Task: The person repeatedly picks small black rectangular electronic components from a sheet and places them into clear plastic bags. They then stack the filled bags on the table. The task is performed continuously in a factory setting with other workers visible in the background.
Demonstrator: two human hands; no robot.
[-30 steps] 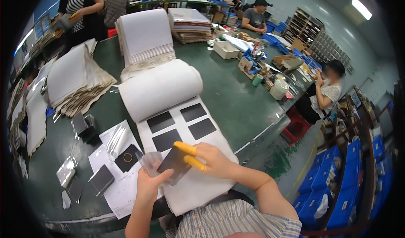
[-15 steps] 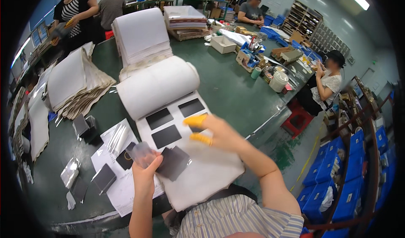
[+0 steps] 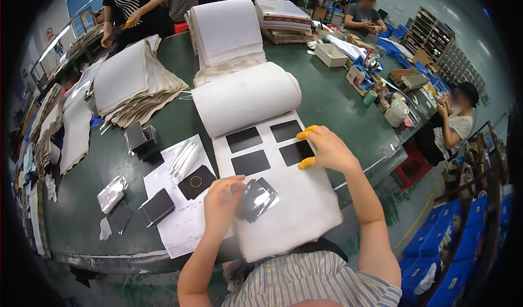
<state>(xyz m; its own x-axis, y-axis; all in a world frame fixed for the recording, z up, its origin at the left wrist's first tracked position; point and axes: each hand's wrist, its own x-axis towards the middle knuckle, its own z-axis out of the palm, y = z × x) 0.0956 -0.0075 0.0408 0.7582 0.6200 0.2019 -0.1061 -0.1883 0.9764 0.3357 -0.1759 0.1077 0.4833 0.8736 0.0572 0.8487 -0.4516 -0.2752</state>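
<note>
My right hand [image 3: 333, 150], yellow finger cots on two fingertips, has those tips spread across opposite edges of a thin dark rectangular sheet [image 3: 293, 153]. This sheet lies flat on white paper [image 3: 294, 214], beside three similar dark sheets, among them one at the far left [image 3: 243, 140] and one nearer me [image 3: 250, 163]. Above the paper's near part, my left hand [image 3: 220, 203] is closed on a fanned bunch of dark sheets [image 3: 256, 201] with shiny clear film. Motion blurs the left fingers and part of the bunch.
Curled-back white paper [image 3: 248, 97] rises beyond the sheets. To the left are printed paper [image 3: 180, 230], a dark card with a yellow ring [image 3: 196, 182], dark stacks [image 3: 157, 207] and clear film [image 3: 113, 193]. Tools and a white tub [image 3: 396, 112] stand right; co-workers sit or stand around.
My right hand has brought a dark sheet down onto the paper, at the near right of the other three. My left hand still holds its bunch. The whole view has shifted.
</note>
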